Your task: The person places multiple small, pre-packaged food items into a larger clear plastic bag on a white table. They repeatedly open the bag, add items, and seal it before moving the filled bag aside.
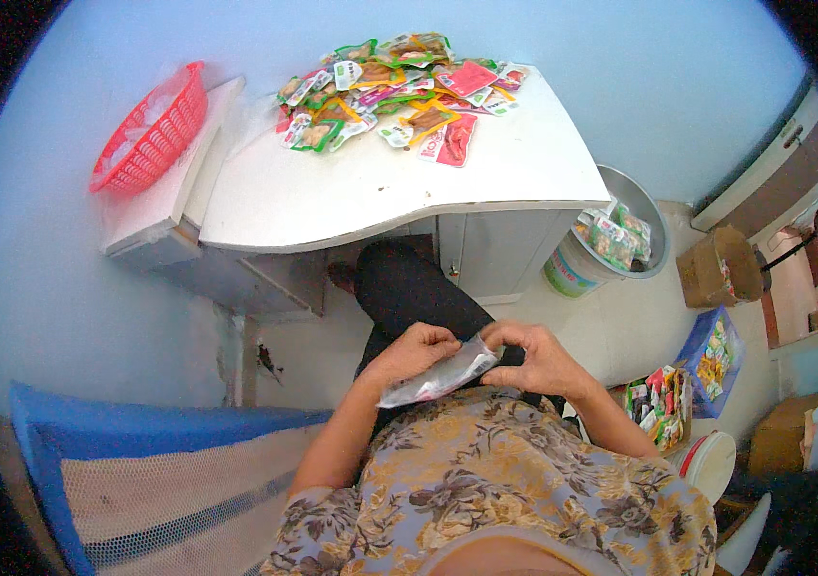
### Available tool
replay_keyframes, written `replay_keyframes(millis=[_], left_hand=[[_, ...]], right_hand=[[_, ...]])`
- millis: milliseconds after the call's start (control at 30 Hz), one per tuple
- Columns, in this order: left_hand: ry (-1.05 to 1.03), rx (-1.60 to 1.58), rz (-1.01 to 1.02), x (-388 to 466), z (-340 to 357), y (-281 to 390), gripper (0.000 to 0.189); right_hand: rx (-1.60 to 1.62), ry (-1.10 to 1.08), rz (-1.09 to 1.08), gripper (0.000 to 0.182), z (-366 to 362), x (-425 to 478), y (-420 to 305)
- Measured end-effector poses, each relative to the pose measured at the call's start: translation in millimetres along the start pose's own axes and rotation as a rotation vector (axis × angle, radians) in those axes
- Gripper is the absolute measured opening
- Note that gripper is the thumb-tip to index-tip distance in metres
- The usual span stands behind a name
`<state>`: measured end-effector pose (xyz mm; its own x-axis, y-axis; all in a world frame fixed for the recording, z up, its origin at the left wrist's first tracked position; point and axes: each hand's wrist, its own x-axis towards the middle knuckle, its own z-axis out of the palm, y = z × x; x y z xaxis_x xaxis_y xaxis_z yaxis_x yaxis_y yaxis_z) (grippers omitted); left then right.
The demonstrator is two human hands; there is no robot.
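Observation:
A clear plastic bag (441, 376) lies slanted across my lap, with some red and white showing through it. My left hand (417, 354) pinches its upper edge, fingers curled. At the bag's right end, my right hand (537, 358) grips the plastic between thumb and fingers; the fingertips are partly hidden by the bag. Beyond my knees stands a white table (351, 194), and a heap of small sealed snack packets (401, 93) covers its far part. One red-and-clear packet (450, 140) lies at the heap's near edge.
Left of the table is a pink plastic basket (157, 133) on a white cabinet. To the right, a metal basin (657, 216) of packets rests on a bucket (573, 270). A cardboard box (714, 266), a blue crate (732, 345) and a blue-framed mesh panel (178, 497) stand around me.

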<state>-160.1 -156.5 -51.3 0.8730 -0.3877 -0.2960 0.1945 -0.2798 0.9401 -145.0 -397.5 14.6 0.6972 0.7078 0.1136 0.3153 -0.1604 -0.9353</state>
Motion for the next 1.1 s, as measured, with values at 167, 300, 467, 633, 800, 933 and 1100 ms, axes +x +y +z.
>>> replay_keyframes(millis=[167, 300, 467, 633, 800, 933, 1100], left_hand=[[-0.039, -0.069, -0.132, -8, 4, 7, 0.024], [-0.045, -0.035, -0.12, -5, 3, 6, 0.023], [0.022, -0.175, 0.055, -1, -1, -20, 0.024], [0.134, -0.616, -0.099, -13, -19, -29, 0.054], [0.201, -0.976, -0.031, -9, -13, -18, 0.081], [0.288, -0.616, -0.077, 20, -8, -1, 0.048], [0.311, -0.866, -0.184, 40, -1, 44, 0.036]], right_hand=[[-0.262, 0.085, -0.077, 0.045, 2, 5, -18], [-0.359, -0.112, -0.198, 0.045, 7, 5, 13], [-0.168, -0.027, 0.038, 0.034, 15, 7, 33], [0.264, 0.267, 0.296, 0.036, 14, 17, 65], [0.627, 0.409, 0.53, 0.036, 0, 39, 78], [1.014, 0.474, 0.517, 0.04, -7, 42, 75], [1.252, 0.406, 0.362, 0.057, -23, 18, 68]])
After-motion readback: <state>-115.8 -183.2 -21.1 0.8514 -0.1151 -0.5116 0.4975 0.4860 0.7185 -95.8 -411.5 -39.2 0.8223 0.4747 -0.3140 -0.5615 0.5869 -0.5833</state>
